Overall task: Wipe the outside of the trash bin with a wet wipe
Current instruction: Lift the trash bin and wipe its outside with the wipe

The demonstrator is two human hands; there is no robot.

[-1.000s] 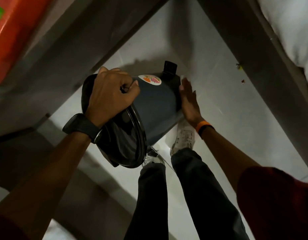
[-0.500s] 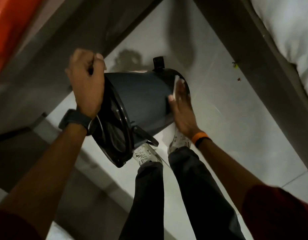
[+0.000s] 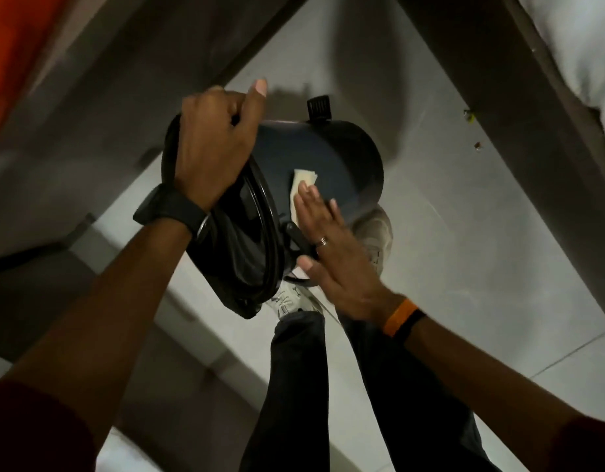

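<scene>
A dark blue pedal trash bin (image 3: 342,155) is held tipped on its side above the floor, its rim and black liner facing me. My left hand (image 3: 215,144) grips the rim at the top left. A folded white wet wipe (image 3: 302,181) lies on the bin's side wall. My right hand (image 3: 331,253) presses flat on the wipe with its fingers stretched out; most of the wipe is hidden under the fingers. The bin's black foot pedal (image 3: 318,106) sticks out at the far end.
My two legs in dark trousers and light shoes (image 3: 290,298) stand on a pale tiled floor (image 3: 481,253) under the bin. A dark bed frame (image 3: 498,107) with white bedding runs along the right. An orange object (image 3: 18,52) is at the upper left.
The bin has turned in my left hand. My right hand has slid with the wipe from the bin's base end toward the rim, and now lies flat across the side wall.
</scene>
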